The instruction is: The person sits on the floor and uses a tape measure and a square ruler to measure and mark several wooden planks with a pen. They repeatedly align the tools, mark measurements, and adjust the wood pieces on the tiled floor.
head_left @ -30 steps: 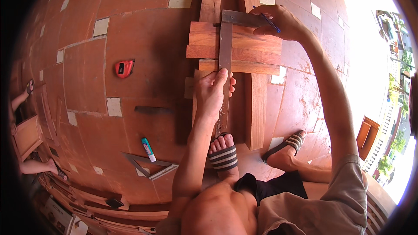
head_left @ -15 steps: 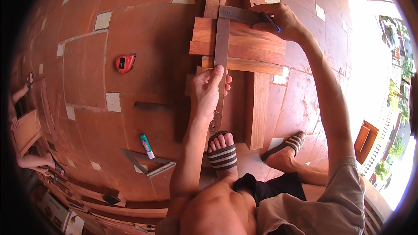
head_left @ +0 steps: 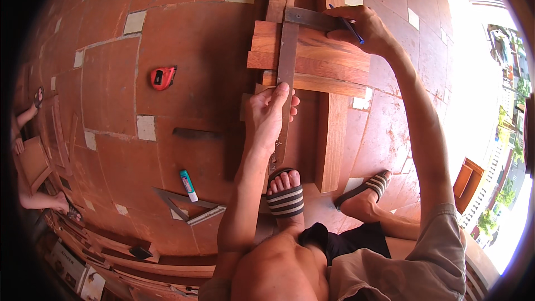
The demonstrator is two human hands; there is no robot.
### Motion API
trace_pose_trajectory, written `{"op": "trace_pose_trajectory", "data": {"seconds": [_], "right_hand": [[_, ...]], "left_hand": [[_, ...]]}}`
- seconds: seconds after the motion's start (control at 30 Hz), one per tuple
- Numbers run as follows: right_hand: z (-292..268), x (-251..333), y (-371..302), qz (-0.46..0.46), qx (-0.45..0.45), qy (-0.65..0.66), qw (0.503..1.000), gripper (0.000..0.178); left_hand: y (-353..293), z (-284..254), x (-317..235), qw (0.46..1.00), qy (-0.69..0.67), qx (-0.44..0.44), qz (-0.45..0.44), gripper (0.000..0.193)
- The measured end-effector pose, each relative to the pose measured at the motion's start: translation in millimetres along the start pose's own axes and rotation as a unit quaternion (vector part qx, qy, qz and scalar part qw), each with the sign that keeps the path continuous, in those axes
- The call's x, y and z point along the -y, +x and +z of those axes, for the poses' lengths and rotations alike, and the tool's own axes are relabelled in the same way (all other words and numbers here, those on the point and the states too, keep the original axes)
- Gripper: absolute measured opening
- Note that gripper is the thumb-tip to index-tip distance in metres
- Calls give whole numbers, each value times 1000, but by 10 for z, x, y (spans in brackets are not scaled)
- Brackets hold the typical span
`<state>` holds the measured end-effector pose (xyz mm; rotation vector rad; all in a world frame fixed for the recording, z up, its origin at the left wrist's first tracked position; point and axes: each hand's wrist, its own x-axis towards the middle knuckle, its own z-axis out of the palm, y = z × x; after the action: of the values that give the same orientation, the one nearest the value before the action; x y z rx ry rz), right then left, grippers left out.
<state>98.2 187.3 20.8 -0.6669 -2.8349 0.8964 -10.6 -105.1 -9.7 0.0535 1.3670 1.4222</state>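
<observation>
A dark carpenter's square [head_left: 287,50] lies across several reddish wooden boards [head_left: 329,50], its long arm pointing toward me and its short arm going off to the right. My left hand [head_left: 266,114] is closed round the long arm just below the boards, thumb on top. At the end of the short arm is my right hand [head_left: 368,29], with a blue pen [head_left: 355,32] held among its closed fingers. Those fingers also meet the square's short arm; their undersides are hidden. Beneath the boards run two longer timbers, the right timber [head_left: 331,145] showing more plainly.
On the tiled floor [head_left: 111,83] to the left lie a red tape measure [head_left: 163,78], a dark flat strip [head_left: 196,134], a teal-and-white tube [head_left: 188,185] and a triangular frame [head_left: 206,215]. My sandalled foot [head_left: 285,192] is by the square's near end. Another person's leg [head_left: 42,200] shows far left.
The view has shifted slightly. Both hands keep the same hold, and the square stays in place on the boards.
</observation>
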Motion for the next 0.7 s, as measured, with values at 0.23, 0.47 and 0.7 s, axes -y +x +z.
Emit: {"op": "trace_pose_trajectory", "data": {"seconds": [0.23, 0.47, 0.7], "right_hand": [[-55, 90, 32, 61, 50, -21, 997, 48], [-69, 85, 23, 34, 41, -25, 998, 48], [-253, 860, 229, -18, 59, 170, 983, 35]], "left_hand": [[3, -24, -18, 1000, -3, 8, -3, 37], [11, -20, -25, 1000, -11, 18, -2, 35], [-13, -43, -59, 1000, -8, 21, -6, 36]]}}
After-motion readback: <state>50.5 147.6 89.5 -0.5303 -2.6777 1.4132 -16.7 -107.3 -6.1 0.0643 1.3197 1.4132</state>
